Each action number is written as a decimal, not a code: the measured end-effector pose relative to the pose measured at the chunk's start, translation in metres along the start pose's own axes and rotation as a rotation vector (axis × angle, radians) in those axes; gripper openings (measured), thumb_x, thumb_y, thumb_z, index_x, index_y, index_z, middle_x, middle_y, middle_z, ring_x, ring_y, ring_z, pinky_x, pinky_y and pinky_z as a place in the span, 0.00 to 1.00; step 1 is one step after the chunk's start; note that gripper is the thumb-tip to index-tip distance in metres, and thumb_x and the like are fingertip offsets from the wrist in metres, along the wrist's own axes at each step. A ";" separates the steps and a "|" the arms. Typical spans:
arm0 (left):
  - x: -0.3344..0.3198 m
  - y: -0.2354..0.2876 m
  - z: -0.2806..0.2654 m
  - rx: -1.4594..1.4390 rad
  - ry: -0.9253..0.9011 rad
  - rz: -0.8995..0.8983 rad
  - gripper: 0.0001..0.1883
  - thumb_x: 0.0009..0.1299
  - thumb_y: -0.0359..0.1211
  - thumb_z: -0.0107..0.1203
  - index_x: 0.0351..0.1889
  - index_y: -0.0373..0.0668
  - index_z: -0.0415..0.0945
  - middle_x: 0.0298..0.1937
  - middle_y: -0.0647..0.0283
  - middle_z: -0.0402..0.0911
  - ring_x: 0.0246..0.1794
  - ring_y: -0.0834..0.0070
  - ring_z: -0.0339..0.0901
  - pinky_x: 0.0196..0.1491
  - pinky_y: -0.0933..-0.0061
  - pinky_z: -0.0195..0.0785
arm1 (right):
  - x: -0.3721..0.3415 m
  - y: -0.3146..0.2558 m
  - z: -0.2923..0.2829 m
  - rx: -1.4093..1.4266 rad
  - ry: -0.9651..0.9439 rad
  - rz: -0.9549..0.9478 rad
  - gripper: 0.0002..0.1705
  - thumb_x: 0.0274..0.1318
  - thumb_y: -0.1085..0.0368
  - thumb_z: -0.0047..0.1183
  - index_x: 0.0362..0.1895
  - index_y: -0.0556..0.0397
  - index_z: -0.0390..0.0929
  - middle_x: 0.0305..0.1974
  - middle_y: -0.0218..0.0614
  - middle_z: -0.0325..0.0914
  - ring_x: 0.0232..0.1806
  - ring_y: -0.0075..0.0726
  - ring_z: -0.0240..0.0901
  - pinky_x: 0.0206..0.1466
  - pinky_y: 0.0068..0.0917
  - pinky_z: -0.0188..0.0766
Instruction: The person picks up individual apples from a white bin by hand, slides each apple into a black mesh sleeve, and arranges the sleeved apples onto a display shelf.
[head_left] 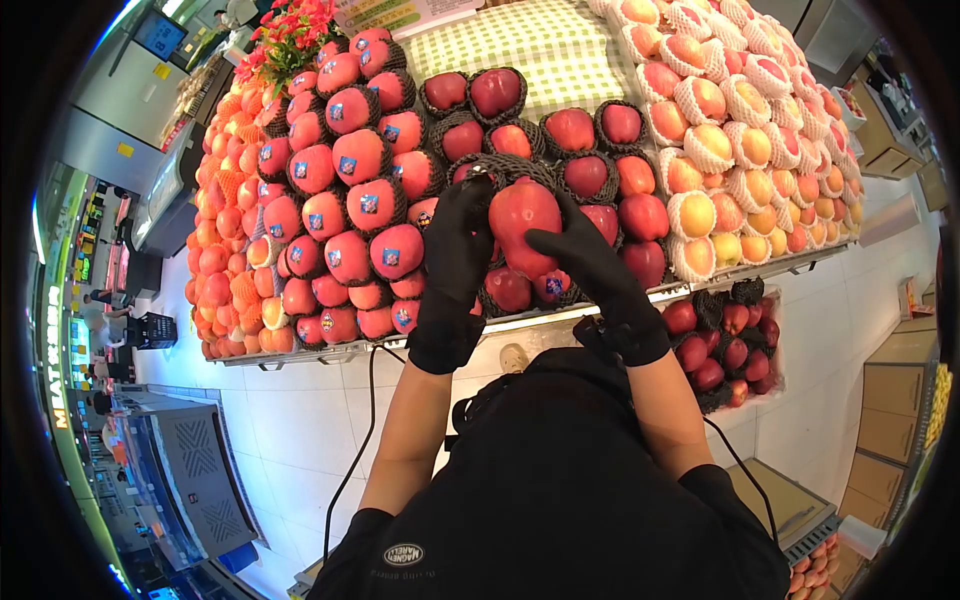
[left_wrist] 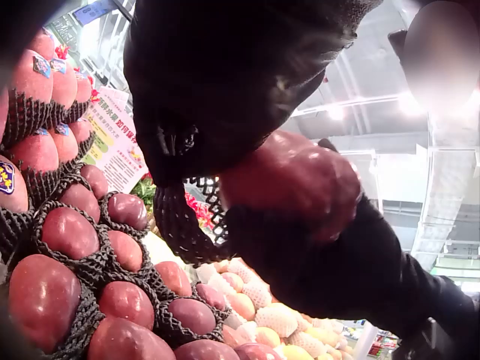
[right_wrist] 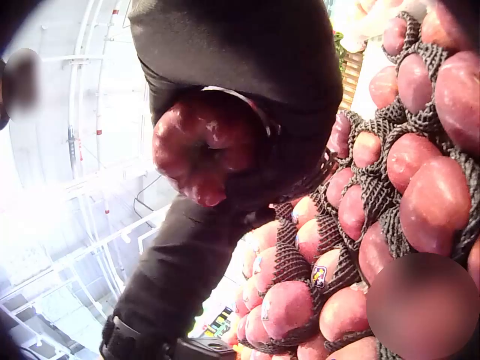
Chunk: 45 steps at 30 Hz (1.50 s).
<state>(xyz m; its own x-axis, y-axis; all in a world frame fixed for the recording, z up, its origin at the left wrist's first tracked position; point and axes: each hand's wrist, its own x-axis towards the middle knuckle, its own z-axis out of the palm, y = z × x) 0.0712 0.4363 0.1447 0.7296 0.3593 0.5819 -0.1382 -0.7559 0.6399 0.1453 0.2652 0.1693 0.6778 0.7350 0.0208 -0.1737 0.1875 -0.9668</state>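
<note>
A glossy red apple (head_left: 525,225) is gripped by my black-gloved right hand (head_left: 588,245), its thumb across the front. The right wrist view shows the lobed end of the apple (right_wrist: 202,150) under the glove. My left hand (head_left: 458,240), also in a black glove, is at the apple's left side and pinches a black foam net (head_left: 515,167). That net (left_wrist: 184,225) hangs stretched below the left glove in the left wrist view, close beside the apple. Both hands are over the red apples of the display, several sitting in black nets.
Stickered pink-red apples (head_left: 350,165) are stacked on the left, peaches in white nets (head_left: 705,100) on the right. A checked cloth (head_left: 515,60) covers the back of the stand. A crate of dark red apples (head_left: 735,345) stands below the stand's front edge.
</note>
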 end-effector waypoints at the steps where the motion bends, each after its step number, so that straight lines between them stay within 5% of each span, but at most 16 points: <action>1: 0.003 0.005 -0.002 -0.005 -0.017 0.050 0.17 0.61 0.22 0.53 0.49 0.39 0.77 0.49 0.52 0.78 0.44 0.60 0.79 0.43 0.66 0.73 | 0.002 -0.001 -0.001 -0.006 -0.012 0.011 0.45 0.51 0.60 0.62 0.69 0.61 0.54 0.64 0.44 0.63 0.64 0.36 0.62 0.65 0.34 0.64; 7: -0.005 0.028 -0.012 0.048 -0.093 -0.068 0.18 0.60 0.21 0.53 0.49 0.42 0.77 0.54 0.51 0.75 0.51 0.57 0.77 0.43 0.68 0.74 | 0.012 -0.001 -0.009 0.049 0.013 0.089 0.41 0.53 0.59 0.61 0.67 0.60 0.58 0.60 0.41 0.68 0.61 0.33 0.66 0.63 0.33 0.66; 10: -0.016 0.023 -0.005 0.110 -0.015 0.025 0.27 0.59 0.19 0.54 0.58 0.44 0.71 0.57 0.57 0.73 0.41 0.72 0.75 0.35 0.77 0.71 | 0.013 -0.006 -0.006 0.078 0.025 0.054 0.41 0.52 0.60 0.62 0.67 0.60 0.58 0.60 0.41 0.68 0.61 0.33 0.66 0.62 0.32 0.67; 12: -0.019 0.027 -0.002 -0.010 0.024 -0.016 0.26 0.62 0.20 0.53 0.60 0.43 0.68 0.61 0.51 0.70 0.50 0.64 0.75 0.41 0.71 0.73 | 0.014 -0.009 -0.007 0.070 0.017 0.032 0.43 0.50 0.61 0.64 0.67 0.59 0.58 0.61 0.41 0.67 0.62 0.33 0.65 0.63 0.32 0.67; 16: -0.013 0.037 -0.008 -0.334 -0.032 -0.308 0.28 0.65 0.22 0.53 0.64 0.41 0.63 0.61 0.50 0.70 0.54 0.67 0.74 0.43 0.69 0.73 | 0.015 -0.014 -0.008 0.025 -0.019 -0.011 0.48 0.45 0.64 0.68 0.68 0.57 0.55 0.63 0.40 0.64 0.64 0.34 0.63 0.64 0.33 0.66; 19: -0.007 0.021 -0.005 -0.515 0.002 -0.313 0.22 0.65 0.25 0.56 0.58 0.40 0.68 0.56 0.53 0.73 0.49 0.71 0.74 0.43 0.72 0.71 | 0.010 -0.027 -0.005 0.006 -0.093 -0.019 0.50 0.43 0.63 0.69 0.69 0.57 0.53 0.64 0.40 0.62 0.65 0.34 0.61 0.65 0.35 0.66; 22: 0.004 0.022 -0.014 -0.228 -0.063 -0.507 0.14 0.66 0.28 0.58 0.49 0.38 0.71 0.50 0.55 0.76 0.48 0.72 0.74 0.46 0.71 0.70 | 0.014 -0.007 -0.007 -0.078 -0.056 -0.093 0.47 0.42 0.62 0.69 0.65 0.56 0.59 0.60 0.42 0.67 0.63 0.37 0.64 0.61 0.34 0.70; 28: 0.000 0.007 0.007 -0.055 0.193 -0.043 0.10 0.64 0.28 0.60 0.41 0.38 0.71 0.46 0.58 0.77 0.47 0.73 0.74 0.49 0.69 0.70 | 0.016 0.000 -0.002 -0.064 0.104 0.012 0.48 0.43 0.57 0.70 0.64 0.63 0.57 0.61 0.44 0.65 0.62 0.36 0.65 0.61 0.32 0.68; 34: -0.023 0.009 0.018 -0.525 0.032 -0.245 0.20 0.66 0.25 0.57 0.55 0.42 0.66 0.45 0.62 0.75 0.42 0.78 0.71 0.45 0.76 0.67 | 0.022 0.008 0.005 -0.272 0.303 0.037 0.51 0.41 0.52 0.71 0.65 0.60 0.57 0.61 0.46 0.65 0.63 0.38 0.64 0.62 0.36 0.67; 38: -0.011 0.015 -0.008 -0.734 -0.097 -0.488 0.27 0.70 0.26 0.54 0.66 0.40 0.59 0.56 0.54 0.72 0.52 0.74 0.71 0.50 0.72 0.70 | 0.013 -0.018 0.007 -0.260 0.145 -0.146 0.46 0.35 0.60 0.73 0.60 0.58 0.63 0.55 0.44 0.69 0.56 0.38 0.70 0.54 0.35 0.73; 45: -0.001 0.005 -0.018 -0.533 -0.480 -0.518 0.27 0.70 0.38 0.55 0.65 0.36 0.64 0.56 0.59 0.75 0.49 0.73 0.76 0.47 0.71 0.74 | 0.012 -0.008 0.002 -0.760 -0.002 -0.401 0.51 0.34 0.53 0.73 0.63 0.57 0.61 0.50 0.55 0.73 0.50 0.56 0.74 0.49 0.44 0.74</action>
<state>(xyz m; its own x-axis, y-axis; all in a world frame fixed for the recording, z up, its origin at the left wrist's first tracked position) 0.0578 0.4419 0.1560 0.9729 0.2271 -0.0427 0.0812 -0.1630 0.9833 0.1534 0.2744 0.1779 0.5844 0.7074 0.3975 0.6054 -0.0538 -0.7941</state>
